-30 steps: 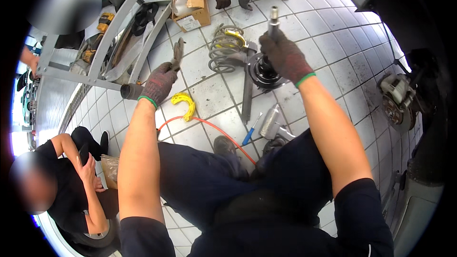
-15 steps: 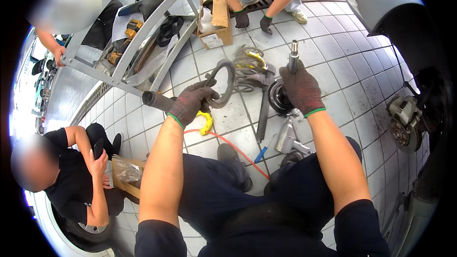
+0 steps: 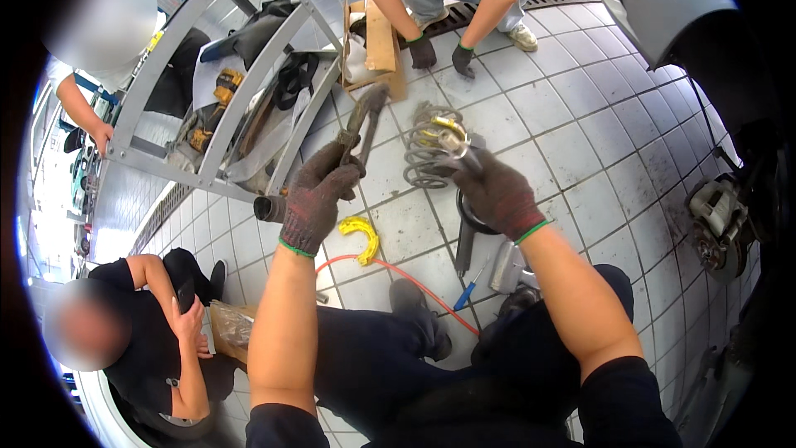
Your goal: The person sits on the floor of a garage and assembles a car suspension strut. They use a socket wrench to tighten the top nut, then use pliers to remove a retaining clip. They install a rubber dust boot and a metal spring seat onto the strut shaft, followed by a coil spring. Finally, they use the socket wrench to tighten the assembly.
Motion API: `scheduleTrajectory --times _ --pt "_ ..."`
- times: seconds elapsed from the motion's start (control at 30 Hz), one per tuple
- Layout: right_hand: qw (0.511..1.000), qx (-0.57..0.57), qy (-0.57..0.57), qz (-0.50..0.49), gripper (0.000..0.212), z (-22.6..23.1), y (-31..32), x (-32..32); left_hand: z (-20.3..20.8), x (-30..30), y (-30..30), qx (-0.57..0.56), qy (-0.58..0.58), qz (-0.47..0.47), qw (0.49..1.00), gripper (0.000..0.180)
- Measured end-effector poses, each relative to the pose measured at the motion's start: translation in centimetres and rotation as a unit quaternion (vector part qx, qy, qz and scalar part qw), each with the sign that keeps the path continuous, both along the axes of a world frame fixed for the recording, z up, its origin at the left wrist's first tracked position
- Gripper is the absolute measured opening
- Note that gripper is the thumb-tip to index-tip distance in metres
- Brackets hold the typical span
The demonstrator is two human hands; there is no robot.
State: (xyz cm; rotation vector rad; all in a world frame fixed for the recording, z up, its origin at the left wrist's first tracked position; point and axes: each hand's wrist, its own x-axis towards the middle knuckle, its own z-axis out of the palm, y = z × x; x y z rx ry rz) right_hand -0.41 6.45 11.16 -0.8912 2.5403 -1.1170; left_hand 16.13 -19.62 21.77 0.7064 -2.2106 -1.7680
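My left hand (image 3: 317, 203), in a dark knitted glove with a green cuff, grips a dark, open ring (image 3: 365, 116) that looks like a spring seat, now seen nearly edge-on. My right hand (image 3: 502, 199), gloved alike, is closed round a shiny metal rod (image 3: 454, 146) whose bright end tips away from me to the left. Behind that end a grey coil spring (image 3: 424, 168) lies on the tiles. Below the right hand a dark strut tube (image 3: 465, 249) partly shows; whether it joins the held rod is hidden.
Near my feet are a yellow C-shaped jaw (image 3: 370, 242), an orange hose (image 3: 414, 282), a blue screwdriver (image 3: 465, 295) and a grey air tool (image 3: 504, 270). A metal cart (image 3: 224, 91) and cardboard box (image 3: 385, 41) stand beyond. Co-workers crouch ahead and left; a brake assembly (image 3: 715, 216) is right.
My left hand has turned the ring from face-on to edge-on and raised its far end. My right hand has moved left and tipped the rod from upright toward the coil spring.
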Motion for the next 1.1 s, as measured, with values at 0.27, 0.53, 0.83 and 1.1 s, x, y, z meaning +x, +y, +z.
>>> scheduleTrajectory --times 0.27,0.53,0.83,1.1 --pt "0.999 0.021 -0.004 -0.027 0.039 2.3 -0.3 0.3 10.4 -3.8 7.6 -0.18 -0.056 -0.03 0.982 0.07" --pt "0.998 0.033 0.026 -0.039 0.046 2.9 -0.1 0.2 11.4 -7.3 13.5 -0.243 -0.13 -0.041 0.96 0.075" --pt "0.996 0.081 0.001 0.031 0.045 2.7 0.5 -0.9 5.3 -8.5 17.3 -0.096 0.025 -0.048 0.994 0.071" --pt "0.997 0.05 0.039 0.036 0.045 0.9 2.1 -1.7 3.1 -7.1 13.9 -0.08 0.02 -0.025 0.996 0.065"
